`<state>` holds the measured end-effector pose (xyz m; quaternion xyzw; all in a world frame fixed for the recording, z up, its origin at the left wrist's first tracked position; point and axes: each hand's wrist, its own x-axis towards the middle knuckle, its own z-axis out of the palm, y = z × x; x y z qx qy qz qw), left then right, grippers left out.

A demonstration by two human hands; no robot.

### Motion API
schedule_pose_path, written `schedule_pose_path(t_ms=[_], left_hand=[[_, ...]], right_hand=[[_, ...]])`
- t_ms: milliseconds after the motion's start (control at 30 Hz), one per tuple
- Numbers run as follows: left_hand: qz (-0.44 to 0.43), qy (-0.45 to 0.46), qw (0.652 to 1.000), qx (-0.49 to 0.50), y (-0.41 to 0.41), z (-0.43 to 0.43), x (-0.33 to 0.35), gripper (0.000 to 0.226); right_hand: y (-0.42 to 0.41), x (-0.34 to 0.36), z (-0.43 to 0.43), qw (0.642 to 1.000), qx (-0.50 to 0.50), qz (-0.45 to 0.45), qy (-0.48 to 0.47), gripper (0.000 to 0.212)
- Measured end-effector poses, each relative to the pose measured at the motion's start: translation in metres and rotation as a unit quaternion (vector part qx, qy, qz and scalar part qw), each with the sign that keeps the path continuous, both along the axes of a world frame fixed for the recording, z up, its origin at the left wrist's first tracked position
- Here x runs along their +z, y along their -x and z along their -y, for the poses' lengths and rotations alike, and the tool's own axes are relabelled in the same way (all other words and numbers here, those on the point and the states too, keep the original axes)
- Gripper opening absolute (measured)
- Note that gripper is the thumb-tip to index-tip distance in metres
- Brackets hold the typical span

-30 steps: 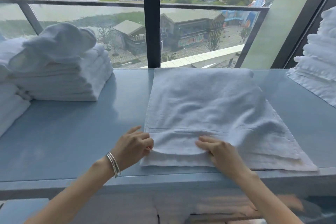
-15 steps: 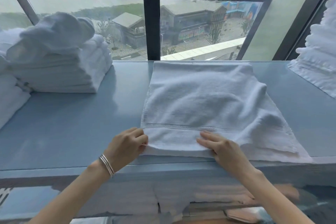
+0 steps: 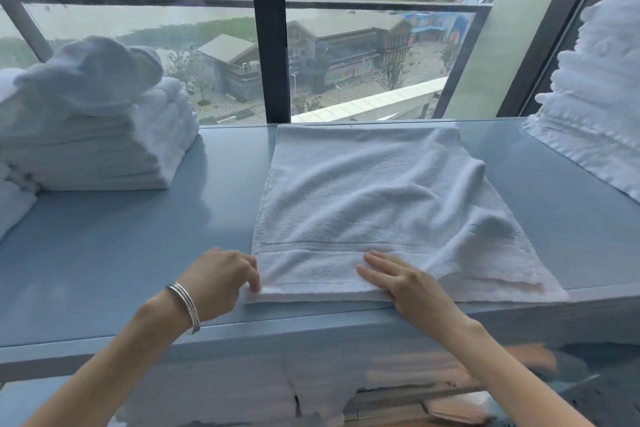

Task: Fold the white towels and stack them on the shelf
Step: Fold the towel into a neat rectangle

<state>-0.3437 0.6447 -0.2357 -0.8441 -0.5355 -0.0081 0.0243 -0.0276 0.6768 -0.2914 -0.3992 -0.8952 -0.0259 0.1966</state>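
**Nearly squared: a towel is pinned at the shelf's front edge**

Closest to the camera, the near hem of the white towel (image 3: 374,204) is held down by both hands at the front lip of the blue shelf (image 3: 121,253). The left hand (image 3: 221,282), a set of silver bangles (image 3: 185,307) on its wrist, is curled at the towel's near-left corner, the fingertips (image 3: 254,282) apparently pinched on the layered edge; whether the thumb is tucked under the cloth cannot be told. The right hand (image 3: 398,279) is laid flat with fingers spread a little on the plain band below the woven stripe, nothing being gripped. This placement is judged to serve alignment: the corner is fixed by one hand while the layers are pressed and smoothed by the other, so that the edges are kept flush before another fold is made.

Beyond the hands, the towel is spread across the middle of the shelf, already doubled, it seems, since a lower layer is exposed along the right side and is not yet matched by the upper one. Ripples are left in its far-right part.

Farther back on the left, a stack of folded towels (image 3: 104,149) is set against the window (image 3: 363,45), with a looser bundle (image 3: 90,73) resting on top; it is judged to be the destination for this towel. At the right edge another pile of towels (image 3: 602,97) is seen, its state being hard to tell.
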Motion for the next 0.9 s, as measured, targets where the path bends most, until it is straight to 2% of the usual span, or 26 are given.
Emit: schedule_pose_path(t_ms=[33,67,100,167,200,267,333,400,467,533,600,700,733,800,833,867,900], left_hand=[[-0.03,0.007,0.999,0.01,-0.012,-0.002,0.007,0.047],[-0.026,-0.046,0.998,-0.015,-0.028,-0.009,0.01,0.042],[0.029,-0.094,0.995,-0.03,-0.047,-0.017,0.008,0.037],[0.068,-0.085,0.993,-0.035,-0.078,-0.032,-0.004,0.036],[0.045,-0.016,0.998,-0.032,-0.091,-0.036,-0.009,0.05],[0.0,0.042,0.999,-0.026,-0.108,-0.045,-0.032,0.087],[0.003,0.063,0.998,-0.022,-0.106,-0.049,-0.047,0.101],[0.042,0.041,0.998,-0.028,-0.098,-0.052,-0.055,0.092],[0.012,0.013,0.999,-0.048,-0.092,-0.049,-0.056,0.074],[-0.017,0.003,0.999,-0.032,-0.09,-0.048,-0.059,0.059],[0.004,-0.001,0.999,-0.037,-0.091,-0.048,-0.062,0.058],[0.008,-0.038,0.998,-0.051,-0.09,-0.049,-0.065,0.059],[0.005,-0.046,0.998,-0.048,-0.089,-0.05,-0.068,0.059],[0.001,-0.039,0.999,-0.037,-0.09,-0.051,-0.068,0.059],[-0.002,-0.035,0.999,-0.033,-0.09,-0.051,-0.068,0.059],[-0.001,-0.038,0.999,-0.031,-0.091,-0.052,-0.068,0.059],[0.0,-0.035,0.999,-0.029,-0.091,-0.052,-0.068,0.059]], right_hand=[[0.001,-0.002,0.0,1.0,-0.002,-0.007,-0.002,0.08],[0.003,-0.003,0.001,1.0,-0.004,-0.015,-0.005,0.08],[0.005,-0.005,0.001,1.0,-0.003,-0.023,-0.007,0.079],[0.006,-0.003,0.003,0.999,0.001,-0.032,-0.016,0.075],[0.006,-0.002,0.004,0.999,0.003,-0.031,-0.027,0.072],[-0.002,0.003,0.005,0.998,-0.008,-0.018,-0.052,0.07],[-0.018,0.006,0.006,0.997,-0.044,-0.004,-0.057,0.073],[-0.04,0.006,0.006,0.994,-0.094,-0.002,-0.052,0.072],[-0.063,0.006,0.006,0.988,-0.138,-0.031,-0.054,0.062],[-0.084,0.008,0.005,0.975,-0.187,-0.108,-0.056,0.055],[-0.1,0.01,0.005,0.959,-0.215,-0.181,-0.04,0.054],[-0.106,0.012,0.008,0.944,-0.226,-0.239,-0.029,0.051],[-0.105,0.012,0.009,0.929,-0.24,-0.281,-0.027,0.044],[-0.101,0.018,0.01,0.871,-0.281,-0.402,-0.015,0.033],[-0.1,0.02,0.01,0.857,-0.292,-0.424,-0.027,0.03],[-0.101,0.02,0.009,0.87,-0.289,-0.397,-0.047,0.029],[-0.105,0.019,0.008,0.898,-0.275,-0.338,-0.059,0.031]])
